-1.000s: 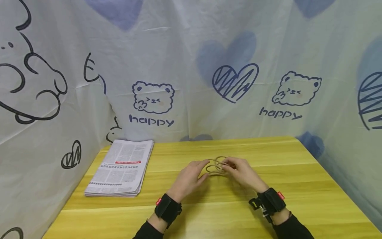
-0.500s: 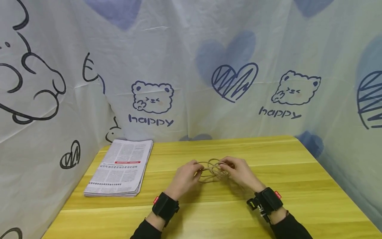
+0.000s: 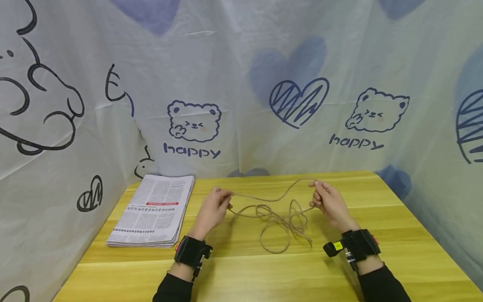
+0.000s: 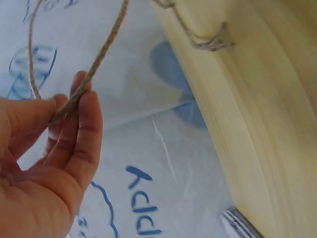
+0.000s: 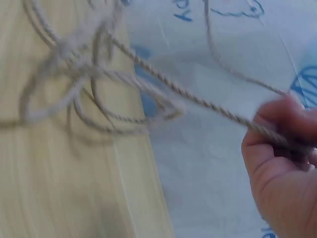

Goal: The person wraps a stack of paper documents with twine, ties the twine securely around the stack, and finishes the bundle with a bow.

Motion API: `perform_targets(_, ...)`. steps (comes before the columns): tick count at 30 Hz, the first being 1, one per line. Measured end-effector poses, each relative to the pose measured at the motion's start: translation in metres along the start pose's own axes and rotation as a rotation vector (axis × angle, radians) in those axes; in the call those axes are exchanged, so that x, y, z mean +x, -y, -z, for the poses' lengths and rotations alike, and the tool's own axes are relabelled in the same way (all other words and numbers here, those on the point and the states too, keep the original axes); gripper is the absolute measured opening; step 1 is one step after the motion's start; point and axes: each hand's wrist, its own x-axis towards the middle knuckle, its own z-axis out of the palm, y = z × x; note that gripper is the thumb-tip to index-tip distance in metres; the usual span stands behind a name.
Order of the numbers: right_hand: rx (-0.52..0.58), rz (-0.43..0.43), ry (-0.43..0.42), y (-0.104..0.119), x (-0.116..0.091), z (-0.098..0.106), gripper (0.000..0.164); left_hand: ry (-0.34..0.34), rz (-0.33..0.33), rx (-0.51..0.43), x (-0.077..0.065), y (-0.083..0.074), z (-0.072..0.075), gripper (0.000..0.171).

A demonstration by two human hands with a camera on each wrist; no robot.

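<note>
A thin brown twine rope hangs in loose tangled loops between the two hands, over the middle of the table. The left hand pinches a bend of it between thumb and fingers; in the left wrist view the twisted strand runs up out of that grip. On the other side the right hand grips the rope, with one strand stretching from its fingertips across to the left hand and another leading down into the tangle. In the right wrist view the loops are blurred, and the right hand's fingers partly hide the strand they hold.
A folded stack of newspapers lies at the table's left side. The yellow wood-grain table ends at a printed white curtain behind and at both sides. Each wrist wears a black strap with a camera.
Both hands have moved apart, the left to the left and the right to the right and slightly up. The bunched rope has spread into wider, looser loops between them.
</note>
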Motion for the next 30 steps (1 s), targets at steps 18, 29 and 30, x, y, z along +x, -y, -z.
perform_targets(18, -0.576, 0.1, -0.64, -0.049, 0.013, 0.113, 0.043, -0.117, 0.189, -0.026, 0.0, 0.029, 0.039, 0.022)
perform_targets(29, -0.57, 0.202, -1.012, 0.019, -0.034, 0.136, 0.035, 0.003, 0.203, -0.026, -0.004, 0.036, 0.053, 0.023)
perform_targets(30, -0.603, 0.191, -1.011, 0.02, -0.035, 0.138, 0.037, -0.002, 0.207, -0.019, -0.005, 0.037, 0.055, 0.024)
